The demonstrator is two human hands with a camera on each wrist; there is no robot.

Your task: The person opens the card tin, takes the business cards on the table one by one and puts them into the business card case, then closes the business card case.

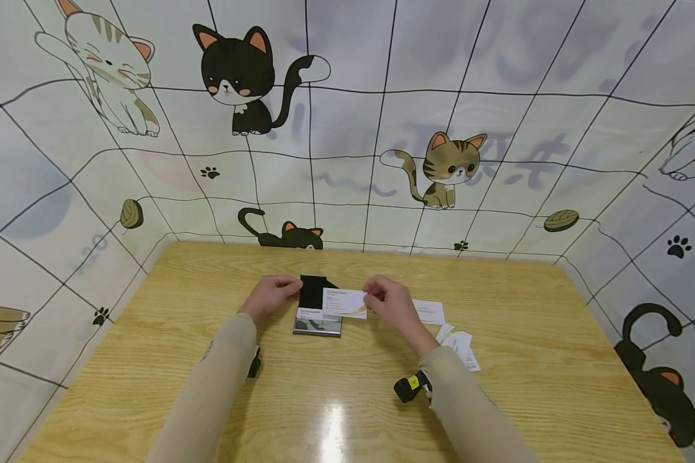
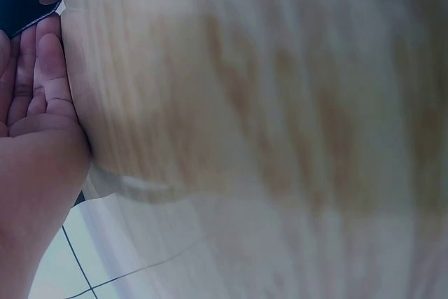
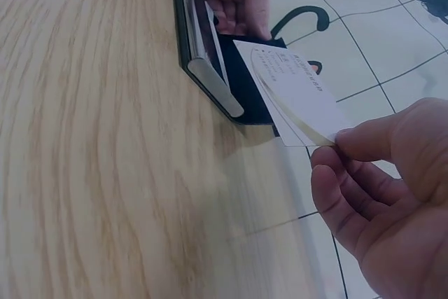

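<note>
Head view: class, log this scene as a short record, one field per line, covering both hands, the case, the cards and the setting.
Left hand: holds the edge of the open black flap
Right hand: pinches one end of a white rectangular printed card
Case: shiny silver rectangular card case, open
Loose cards: white printed cards on the table, to the right
Surface: light-brown wood-grain table
Backdrop: white wall covering with black lines and cartoon cats

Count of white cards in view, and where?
4 at least: one card pinched in the right hand, one partly showing at the open black case, one on the table beside that hand, one or more in the bunch by the right sleeve. Overlaps may hide others.
</note>
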